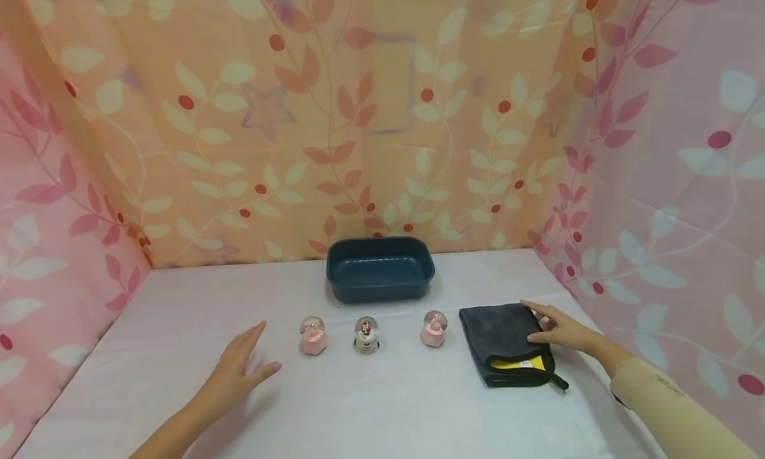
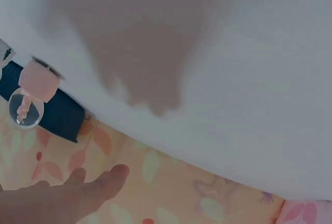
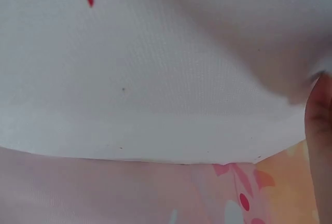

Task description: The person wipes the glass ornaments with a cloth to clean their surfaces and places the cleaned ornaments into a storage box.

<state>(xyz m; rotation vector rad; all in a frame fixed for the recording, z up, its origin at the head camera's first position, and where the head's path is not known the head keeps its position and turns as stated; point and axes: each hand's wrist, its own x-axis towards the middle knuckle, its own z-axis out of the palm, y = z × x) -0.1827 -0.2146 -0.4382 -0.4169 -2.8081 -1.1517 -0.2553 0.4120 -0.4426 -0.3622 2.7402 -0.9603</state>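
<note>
Dark-grey cloth (image 1: 496, 329): folded on the right part of the desk (image 1: 412, 409), just beside the right pink snow globe (image 1: 434, 329), with some yellow inner side (image 1: 507, 365) showing between its near folds.
Step at the cloth: you seem to be settling your grasp on its right edge; it lies flat, not yet lifted.
Next at the cloth: moving it would likely call for you to close thumb and fingers on the edge, choosing one layer or the whole fold, since loose layers could slip apart.
Right hand (image 1: 558, 329): at the cloth's right side, your thumb on its top and a fingertip at its far right corner; the fingers are spread from the thumb, touching rather than clasping. What the lower fingers do, you cannot tell.
Left hand (image 1: 233, 372): above the desk, left of the left pink snow globe (image 1: 313, 336); fingers extended, thumb held apart, nothing gripped.
White snow globe (image 1: 366, 335): stands between the two pink ones, apart from both your hands.
Blue tray (image 1: 380, 293): behind the row.
</note>
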